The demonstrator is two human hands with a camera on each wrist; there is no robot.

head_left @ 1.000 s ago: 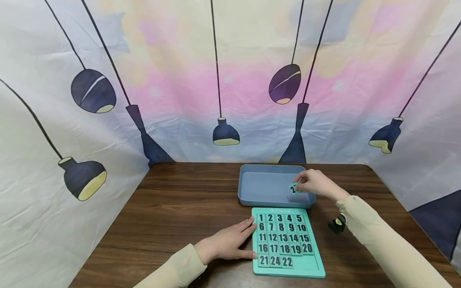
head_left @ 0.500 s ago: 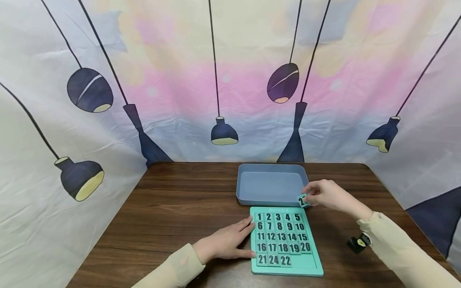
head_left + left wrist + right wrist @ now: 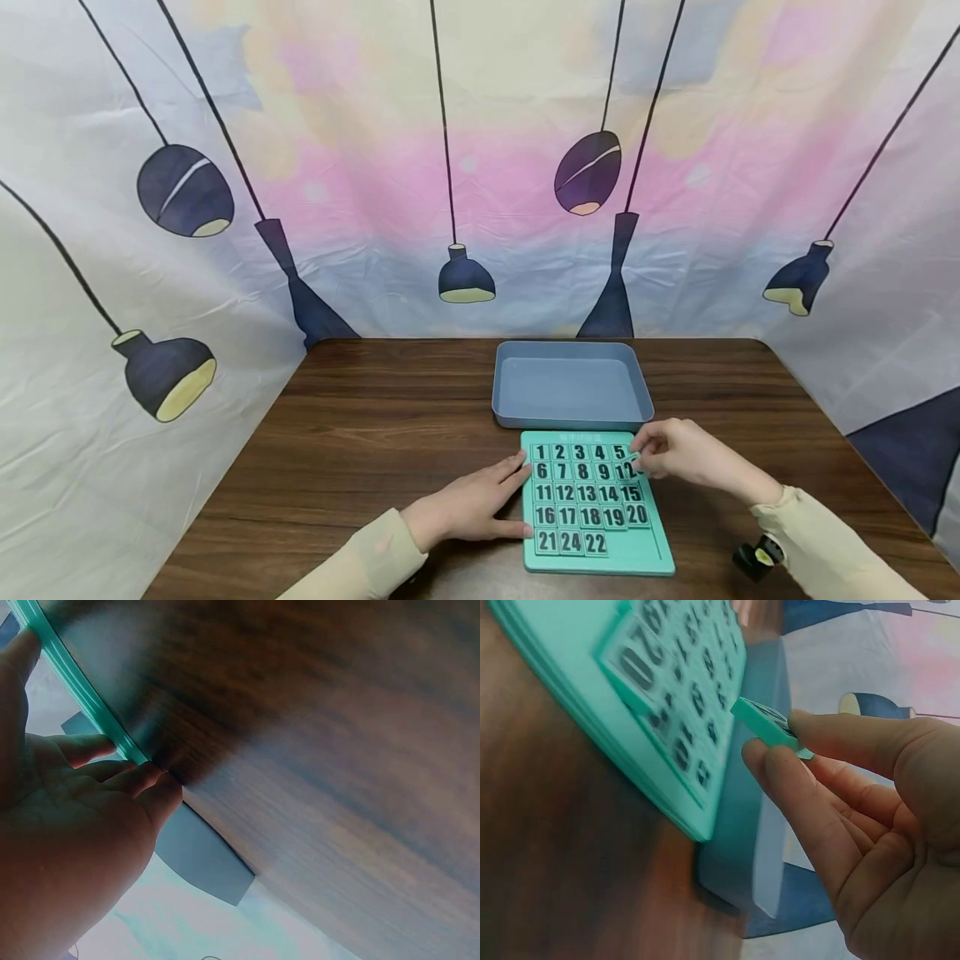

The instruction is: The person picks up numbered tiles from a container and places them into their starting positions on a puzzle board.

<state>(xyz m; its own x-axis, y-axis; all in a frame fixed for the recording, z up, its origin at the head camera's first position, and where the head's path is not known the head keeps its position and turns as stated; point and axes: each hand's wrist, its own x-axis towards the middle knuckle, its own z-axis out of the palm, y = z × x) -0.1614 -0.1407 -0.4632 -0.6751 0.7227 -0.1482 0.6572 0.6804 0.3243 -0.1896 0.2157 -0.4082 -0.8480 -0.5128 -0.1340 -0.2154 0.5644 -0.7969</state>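
Note:
A turquoise number board [image 3: 633,557] lies on the table, filled with rows of square number tiles. Its bottom row reads 21, 24, 22, with bare board to the right of the 22 tile [image 3: 596,544]. The 20 tile [image 3: 634,664] sits raised and slightly askew. My left hand [image 3: 468,506] rests against the board's left edge, fingers extended; the left wrist view shows fingertips along the turquoise edge [image 3: 82,694]. Between thumb and fingers, my right hand [image 3: 686,454] pinches a number tile [image 3: 769,726], tilted above the board's upper right. Fingers partly hide its number.
A blue-grey tray [image 3: 570,390] stands just behind the board, with nothing in it. Dark wood table [image 3: 390,417] surrounds both. A cloth backdrop [image 3: 360,167] printed with hanging lamps rises behind and at the sides.
My right hand has carried the tile from over the tray, toward me, to above the board's right side. The left hand has stayed at the board's edge.

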